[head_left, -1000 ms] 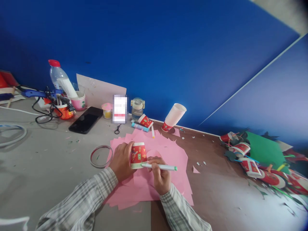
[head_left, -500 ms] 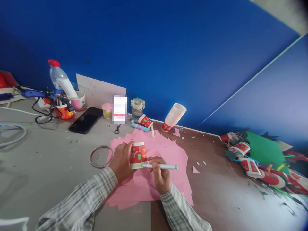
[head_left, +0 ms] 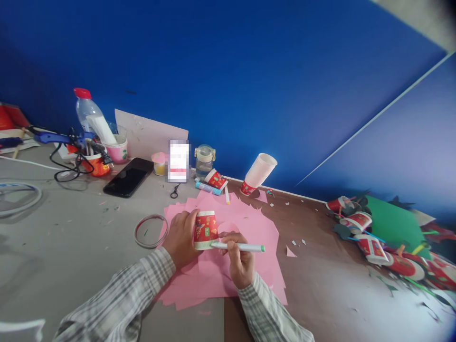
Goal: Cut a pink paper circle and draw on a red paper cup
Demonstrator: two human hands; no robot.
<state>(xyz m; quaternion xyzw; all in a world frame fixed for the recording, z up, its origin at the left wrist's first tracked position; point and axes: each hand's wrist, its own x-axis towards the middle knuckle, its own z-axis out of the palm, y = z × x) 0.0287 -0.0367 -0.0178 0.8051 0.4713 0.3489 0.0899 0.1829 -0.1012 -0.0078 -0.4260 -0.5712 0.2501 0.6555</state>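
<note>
My left hand (head_left: 181,239) grips a red patterned paper cup (head_left: 205,230) that stands upside down on a pile of pink paper sheets (head_left: 249,228). My right hand (head_left: 239,260) holds a white marker with a green end (head_left: 239,247), lying almost level, its tip touching the cup's rim at the base. Both sleeves are grey plaid.
A wire ring (head_left: 150,231) lies left of the pink paper. Behind it are a black phone (head_left: 128,177), small scissors (head_left: 174,191), a glass jar (head_left: 204,160), a stack of white cups (head_left: 259,172), a water bottle (head_left: 86,111) and a glue gun (head_left: 60,139). Decorated cups and green paper (head_left: 394,222) crowd the right.
The hands, cup and marker stay in the same place. The view has shifted a few pixels.
</note>
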